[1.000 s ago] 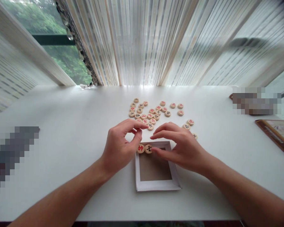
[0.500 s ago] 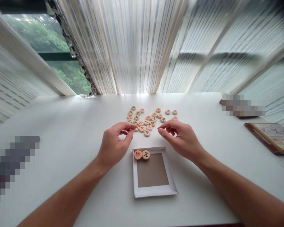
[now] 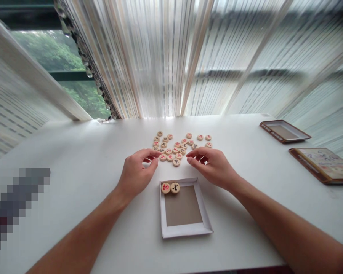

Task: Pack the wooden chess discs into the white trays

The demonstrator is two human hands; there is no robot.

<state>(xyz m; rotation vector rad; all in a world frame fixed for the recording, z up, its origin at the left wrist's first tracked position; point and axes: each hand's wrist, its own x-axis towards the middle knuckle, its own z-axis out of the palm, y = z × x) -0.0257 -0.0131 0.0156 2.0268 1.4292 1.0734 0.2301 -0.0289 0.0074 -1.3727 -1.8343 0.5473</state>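
Note:
Many round wooden Chinese chess pieces point(image 3: 175, 150) with red and black characters lie loosely grouped on the white table. My left hand point(image 3: 140, 169) is at the near left edge of the group, thumb and fingers apart, its fingertips next to a red-marked piece point(image 3: 162, 157). On the other side, my right hand point(image 3: 213, 163) hovers with thumb and forefinger slightly parted, close to the pieces and holding nothing visible. Between my forearms lies a shallow white box tray point(image 3: 184, 231). In its far left corner sit a red-marked piece point(image 3: 165, 188) and a black-marked piece point(image 3: 175, 187), side by side.
To the far right are an open brown-edged box half point(image 3: 286, 131) and a brown case with a printed top point(image 3: 320, 163). A blurred-out dark object point(image 3: 14, 205) lies at the left. Striped curtains point(image 3: 160, 57) hang behind the table's far edge.
The view has shifted slightly. My right hand has come a little left, nearer the loose pieces, while my left hand stays about where it was. The two pieces in the tray are unmoved.

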